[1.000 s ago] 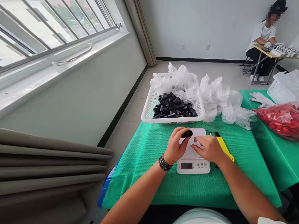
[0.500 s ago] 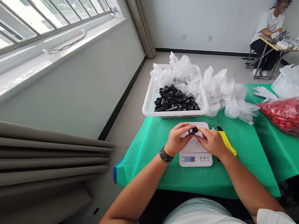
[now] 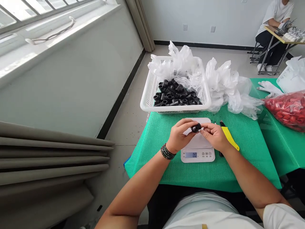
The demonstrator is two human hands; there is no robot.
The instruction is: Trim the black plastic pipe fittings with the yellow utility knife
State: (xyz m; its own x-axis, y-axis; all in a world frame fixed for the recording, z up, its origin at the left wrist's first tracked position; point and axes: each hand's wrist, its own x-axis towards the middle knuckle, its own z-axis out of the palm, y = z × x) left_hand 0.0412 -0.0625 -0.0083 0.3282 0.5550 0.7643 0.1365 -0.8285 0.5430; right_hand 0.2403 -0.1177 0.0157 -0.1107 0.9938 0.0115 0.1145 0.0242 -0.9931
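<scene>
A short black plastic pipe fitting (image 3: 196, 128), its open end showing, sits clenched between the fingers of the left hand (image 3: 178, 136) and the right hand (image 3: 214, 136), a firm two-handed grip just above a white digital scale (image 3: 197, 156) reading 0.0. A beaded bracelet (image 3: 167, 152) circles the left wrist. A yellow utility knife (image 3: 228, 138) lies beside the scale on a green-covered desk (image 3: 147, 159). Beyond, a white basket (image 3: 175, 108) holds more black fittings (image 3: 176, 93) beside loose plastic bags (image 3: 221, 86), while a co-worker (image 3: 274, 22) sits at a folding table (image 3: 274, 54) in the distance.
</scene>
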